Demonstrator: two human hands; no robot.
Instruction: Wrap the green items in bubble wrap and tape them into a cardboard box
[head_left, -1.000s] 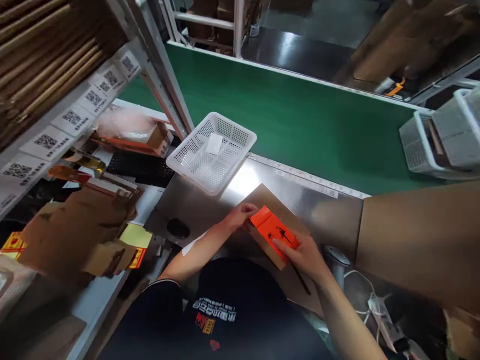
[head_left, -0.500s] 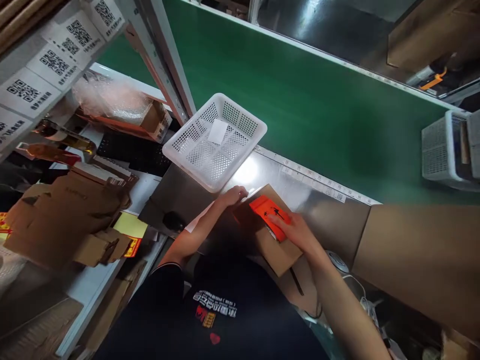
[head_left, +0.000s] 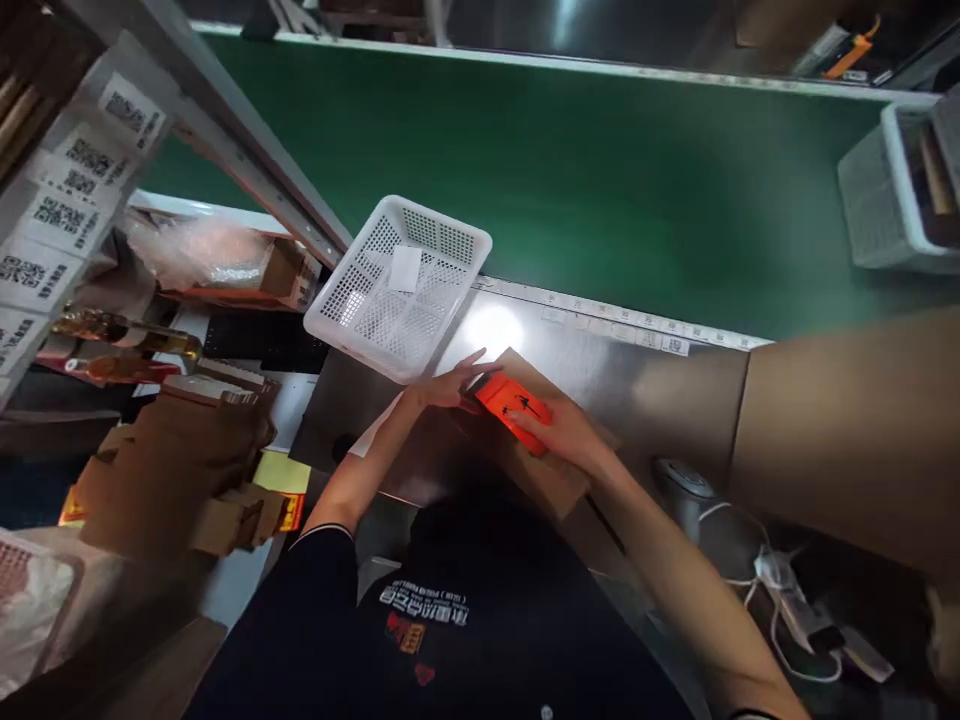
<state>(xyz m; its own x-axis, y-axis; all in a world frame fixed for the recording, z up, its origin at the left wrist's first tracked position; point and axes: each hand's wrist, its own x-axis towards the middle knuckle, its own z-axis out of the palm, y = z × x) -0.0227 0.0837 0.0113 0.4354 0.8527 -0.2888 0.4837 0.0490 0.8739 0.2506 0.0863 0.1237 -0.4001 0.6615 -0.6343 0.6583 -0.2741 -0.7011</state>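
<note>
My right hand (head_left: 561,432) grips an orange packet (head_left: 511,408) with dark lettering, its thumb lying across the printed face. Beneath the packet is a brown cardboard box (head_left: 551,482), partly covered by it and by my hand. At the packet's left end is my left hand (head_left: 452,384), its fingers stretched out and apart; whether they touch the packet I cannot tell. A white slip of paper (head_left: 375,428) shows beside my left forearm. Just beyond the left hand stands a white plastic basket (head_left: 450,335) with a white paper (head_left: 405,269) inside.
A green conveyor belt (head_left: 600,180) runs behind the metal worktop (head_left: 637,385). On the left are a shelf post (head_left: 255,150), bottles (head_left: 131,335) and folded cartons (head_left: 157,450). At right stand a large cardboard panel (head_left: 847,430), another basket (head_left: 874,205) and a power strip (head_left: 787,590).
My left hand has opened its fingers and come to the packet's left end. The orange packet, still in my right hand, has shifted left. The camera view has turned a little.
</note>
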